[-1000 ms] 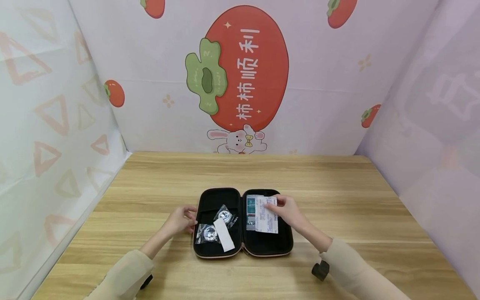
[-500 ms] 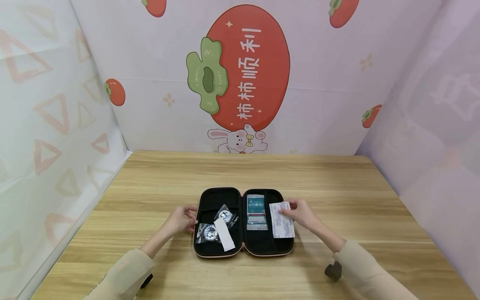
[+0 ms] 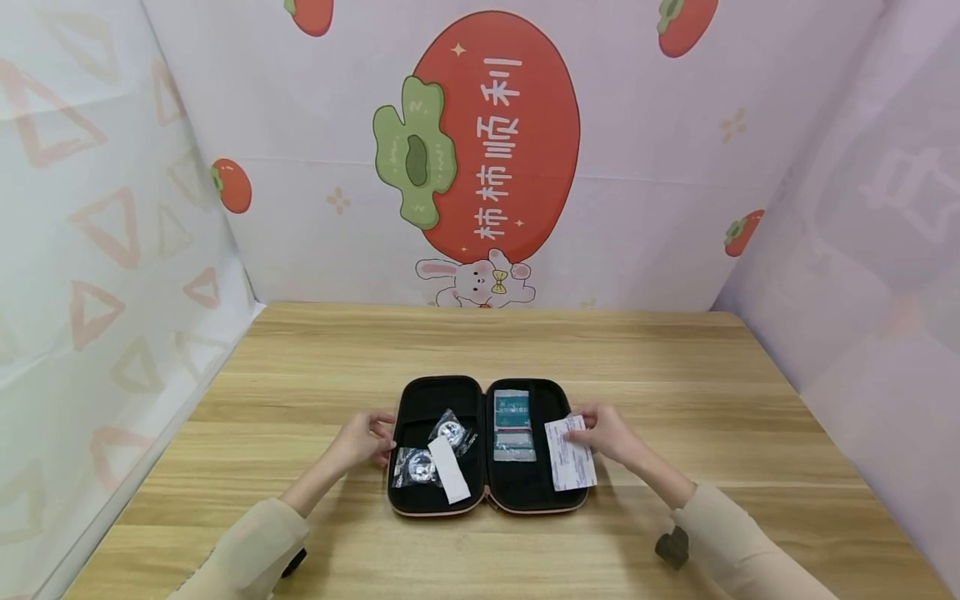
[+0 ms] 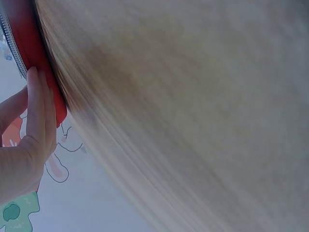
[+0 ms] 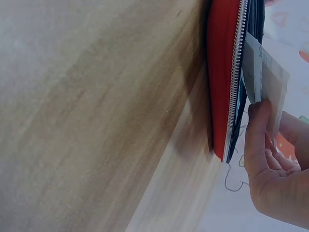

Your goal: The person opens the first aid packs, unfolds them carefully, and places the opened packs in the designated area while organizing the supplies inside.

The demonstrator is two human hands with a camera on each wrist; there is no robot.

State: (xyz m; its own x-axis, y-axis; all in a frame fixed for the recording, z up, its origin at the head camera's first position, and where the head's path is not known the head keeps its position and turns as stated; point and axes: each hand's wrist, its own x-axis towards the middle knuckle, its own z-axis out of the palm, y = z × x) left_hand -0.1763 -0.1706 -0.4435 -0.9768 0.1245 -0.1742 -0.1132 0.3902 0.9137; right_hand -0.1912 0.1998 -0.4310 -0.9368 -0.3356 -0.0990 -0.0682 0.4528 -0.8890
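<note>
Pinched the white packet (image 3: 572,463) between thumb and fingers of the right hand (image 3: 609,435), above the outer part of the open case's (image 3: 525,490) right half, with a lower corner past the rim. Showed aslant at the right wrist, beside the zip (image 5: 235,67); could not tell lying on the lining from hovering over it. Touched the case's left outer side with fairly straight fingers of the left hand (image 3: 360,438), without gripping.

Looked likeliest to go wrong at the pinch: held near one upper edge only, could have swung or slipped free through a slack thumb, or creased under a hard squeeze. Might also have snagged on the zip, or dropped partly onto the table (image 3: 675,375), from release too far out. Could have nudged the sachet (image 3: 513,425) through a sweep inward, or slid the loose strip (image 3: 449,471) and wrapped discs (image 3: 419,467) through a firm left-side push.
</note>
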